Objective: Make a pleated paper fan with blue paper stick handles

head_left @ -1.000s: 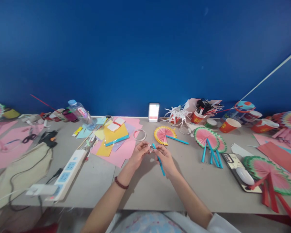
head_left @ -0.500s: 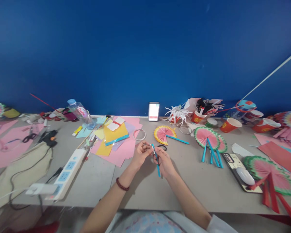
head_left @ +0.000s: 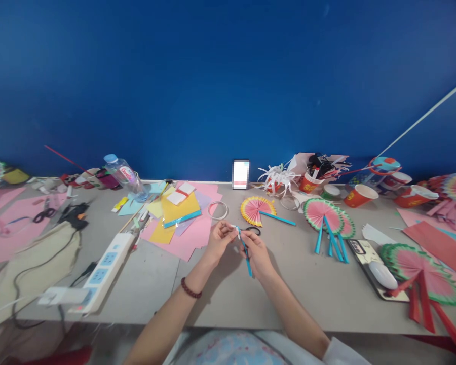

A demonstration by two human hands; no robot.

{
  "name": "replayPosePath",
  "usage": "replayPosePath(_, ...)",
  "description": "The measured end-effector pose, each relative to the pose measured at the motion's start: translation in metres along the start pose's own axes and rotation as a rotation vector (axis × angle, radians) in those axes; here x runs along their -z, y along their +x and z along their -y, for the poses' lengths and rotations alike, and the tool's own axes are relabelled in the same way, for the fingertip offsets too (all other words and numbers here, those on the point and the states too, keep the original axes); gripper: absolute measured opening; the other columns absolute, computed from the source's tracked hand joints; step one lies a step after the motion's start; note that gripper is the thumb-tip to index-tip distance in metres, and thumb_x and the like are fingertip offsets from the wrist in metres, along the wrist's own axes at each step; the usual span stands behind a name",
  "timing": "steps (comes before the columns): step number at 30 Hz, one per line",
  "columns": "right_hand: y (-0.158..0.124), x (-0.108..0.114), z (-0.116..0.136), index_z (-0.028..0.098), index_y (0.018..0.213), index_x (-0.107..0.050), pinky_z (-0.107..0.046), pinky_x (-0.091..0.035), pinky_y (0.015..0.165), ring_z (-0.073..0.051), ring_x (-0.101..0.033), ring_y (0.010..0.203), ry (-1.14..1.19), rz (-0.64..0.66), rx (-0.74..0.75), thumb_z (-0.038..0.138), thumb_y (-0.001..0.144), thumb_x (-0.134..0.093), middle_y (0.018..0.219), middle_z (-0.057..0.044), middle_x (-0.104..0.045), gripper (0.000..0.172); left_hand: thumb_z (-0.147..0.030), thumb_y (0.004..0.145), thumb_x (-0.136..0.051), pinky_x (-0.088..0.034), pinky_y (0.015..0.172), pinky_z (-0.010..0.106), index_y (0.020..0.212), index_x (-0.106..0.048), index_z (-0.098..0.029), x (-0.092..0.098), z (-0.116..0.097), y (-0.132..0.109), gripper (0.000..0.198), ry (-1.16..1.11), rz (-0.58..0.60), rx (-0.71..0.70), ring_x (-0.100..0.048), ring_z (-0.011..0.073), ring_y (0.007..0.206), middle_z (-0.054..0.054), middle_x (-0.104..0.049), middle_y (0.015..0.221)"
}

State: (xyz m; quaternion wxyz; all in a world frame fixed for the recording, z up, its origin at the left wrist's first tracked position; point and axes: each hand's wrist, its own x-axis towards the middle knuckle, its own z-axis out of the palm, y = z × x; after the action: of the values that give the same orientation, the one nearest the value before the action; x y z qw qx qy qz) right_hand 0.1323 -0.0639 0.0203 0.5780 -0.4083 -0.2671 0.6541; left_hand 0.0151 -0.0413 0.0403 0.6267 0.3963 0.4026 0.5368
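Both hands meet above the grey table, close in front of a paper fan. My right hand point(head_left: 255, 248) pinches a narrow blue paper strip point(head_left: 248, 264), whose lower end hangs below the fingers. My left hand point(head_left: 221, 238), with a dark red bead bracelet point(head_left: 190, 289) at the wrist, pinches a small white strip point(head_left: 234, 227) at the top end of the blue one. Its exact kind is too small to make out. Just beyond lies the pink and yellow fan point(head_left: 252, 210) with a blue stick point(head_left: 279, 218). A black ring point(head_left: 255, 230) is beside my right hand.
Coloured paper sheets point(head_left: 197, 238) and a tape roll point(head_left: 218, 210) lie ahead to the left, near a plastic bottle point(head_left: 125, 177). A power strip point(head_left: 110, 266) is at left. Rightward are watermelon-coloured fans point(head_left: 324, 215), a phone point(head_left: 365, 258), a mouse point(head_left: 383, 275) and paper cups point(head_left: 361, 196).
The white piece at the top of the blue strip now stands out from it more, between the fingertips of both hands. The hands have barely moved; the view has shifted slightly.
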Motion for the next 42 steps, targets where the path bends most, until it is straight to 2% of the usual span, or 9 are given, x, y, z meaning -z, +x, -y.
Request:
replayPosePath(9, 0.0008, 0.0049, -0.0063, 0.019, 0.080, -0.064, -0.018, -0.032, 0.040, -0.007, -0.041, 0.045, -0.106, 0.012, 0.072, 0.040, 0.071, -0.070, 0.054, 0.005, -0.049, 0.023, -0.031, 0.062, -0.078, -0.038, 0.053, 0.021, 0.077, -0.049, -0.018, 0.0036, 0.0039, 0.0015, 0.035, -0.013, 0.013, 0.034, -0.048, 0.0060, 0.050, -0.005, -0.058, 0.065)
replayPosePath(23, -0.0011, 0.0041, -0.0051, 0.019, 0.081, -0.064, -0.020, -0.033, 0.042, -0.007, -0.041, 0.045, -0.168, 0.017, 0.121, 0.042, 0.073, -0.067, 0.054, 0.005, -0.050, 0.025, -0.030, 0.059, -0.080, -0.039, 0.052, 0.020, 0.077, -0.052, -0.017, 0.0020, 0.0025, 0.0012, 0.036, -0.046, 0.004, 0.066, -0.048, 0.0055, 0.050, -0.005, -0.057, 0.063)
replayPosePath(29, -0.0023, 0.0045, -0.0043, 0.020, 0.084, -0.065, -0.020, -0.032, 0.043, -0.008, -0.042, 0.048, -0.154, 0.020, 0.092, 0.043, 0.073, -0.067, 0.055, 0.004, -0.050, 0.026, -0.030, 0.059, -0.080, -0.039, 0.052, 0.020, 0.076, -0.053, -0.017, 0.0028, 0.0043, 0.0016, 0.034, -0.051, 0.004, 0.080, -0.047, 0.0057, 0.050, -0.004, -0.057, 0.063)
replayPosePath(42, -0.0006, 0.0075, -0.0058, 0.019, 0.084, -0.064, -0.018, -0.025, 0.038, -0.004, -0.033, 0.040, -0.189, 0.024, 0.053, 0.043, 0.067, -0.073, 0.052, 0.006, -0.049, 0.030, -0.026, 0.060, -0.079, -0.039, 0.053, 0.019, 0.076, -0.053, -0.017, 0.0037, 0.0045, 0.0009, 0.032, -0.070, -0.001, 0.103, -0.049, 0.0069, 0.053, -0.005, -0.056, 0.059)
